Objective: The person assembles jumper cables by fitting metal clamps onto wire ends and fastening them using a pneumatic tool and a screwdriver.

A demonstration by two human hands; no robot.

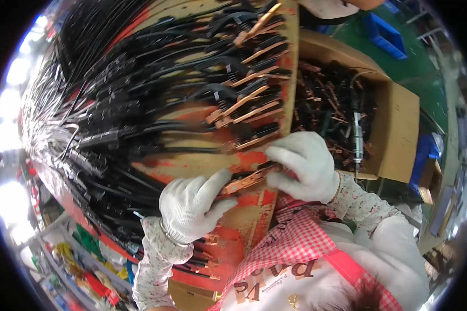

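A copper-coloured clamp with a dark part along its upper side lies level between my hands, above the red, worn table. My left hand, in a white knitted glove, closes thumb and forefinger at its left end. White-gloved too, my right hand pinches its right end, and the fingers partly hide that end. Just beyond, several copper-jawed clamps with springs lie in a row along the table edge. Black cables run left from them into a thick bundle.
A cardboard box full of copper and black clamps stands right of the table. A silver power screwdriver hangs over it. A blue crate sits on the green floor. Another person's arm shows at the top. Shelves stand lower left.
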